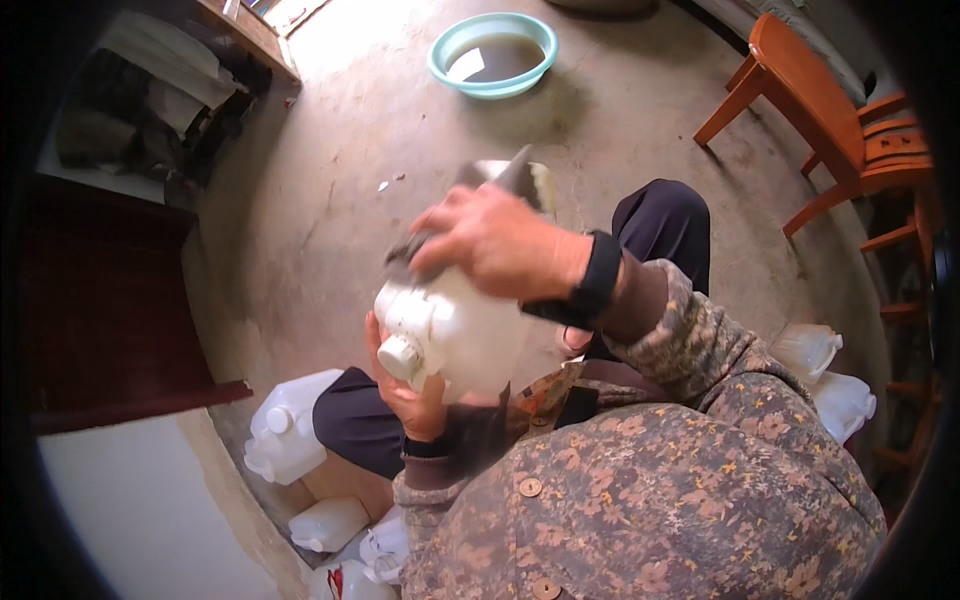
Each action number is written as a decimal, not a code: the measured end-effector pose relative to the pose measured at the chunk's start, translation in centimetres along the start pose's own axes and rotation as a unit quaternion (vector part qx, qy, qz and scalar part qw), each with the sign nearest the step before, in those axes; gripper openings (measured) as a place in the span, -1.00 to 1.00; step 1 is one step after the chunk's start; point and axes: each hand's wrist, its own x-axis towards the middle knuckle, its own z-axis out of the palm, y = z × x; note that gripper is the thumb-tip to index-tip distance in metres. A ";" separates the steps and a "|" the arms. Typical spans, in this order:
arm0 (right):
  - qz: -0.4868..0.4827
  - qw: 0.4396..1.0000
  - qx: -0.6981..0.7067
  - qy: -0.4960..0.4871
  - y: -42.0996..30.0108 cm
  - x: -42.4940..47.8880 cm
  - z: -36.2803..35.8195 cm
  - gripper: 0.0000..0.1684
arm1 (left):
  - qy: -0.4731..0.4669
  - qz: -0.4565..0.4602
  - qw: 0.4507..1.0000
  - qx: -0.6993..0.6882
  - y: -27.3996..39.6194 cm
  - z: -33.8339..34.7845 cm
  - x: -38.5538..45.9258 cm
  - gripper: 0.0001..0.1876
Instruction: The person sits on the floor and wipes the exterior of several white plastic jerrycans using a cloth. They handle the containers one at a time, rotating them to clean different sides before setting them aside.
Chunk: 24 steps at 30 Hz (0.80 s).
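Observation:
A translucent white plastic jug (pixel 480 337) with a white screw cap (pixel 400 355) is tilted over my lap, its cap end towards the left. My left hand (pixel 412 401) grips it from below, near the cap, with the thumb and fingers around its side. Above the jug, my right hand (pixel 499 244) holds a dark grey cloth (pixel 420 259) against its upper side. Motion blurs the right hand and the cloth. Just beyond that hand is a pale open container (pixel 546 184), partly hidden, with something dark in it.
A light-green basin (pixel 555 46) of murky water stands on the concrete floor (pixel 337 172) ahead. More plastic jugs lie at my left (pixel 292 424) and right (pixel 844 405). An orange wooden chair (pixel 814 90) stands at right, dark red furniture (pixel 112 300) at left.

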 end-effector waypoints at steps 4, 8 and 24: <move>-0.077 0.987 0.141 -0.002 0.2 0.4 -1.1 -0.66 | 0.006 -0.034 0.999 -0.014 -0.1 -0.4 -0.1 -0.10; 0.105 0.994 -0.003 -0.027 3.6 0.1 -0.9 -0.64 | -0.002 -0.029 0.999 -0.039 1.4 0.5 0.0 -0.16; 0.010 0.992 -0.120 0.043 -5.3 -1.8 1.8 -0.65 | 0.093 -0.125 0.986 -0.066 -0.2 2.9 -0.2 -0.24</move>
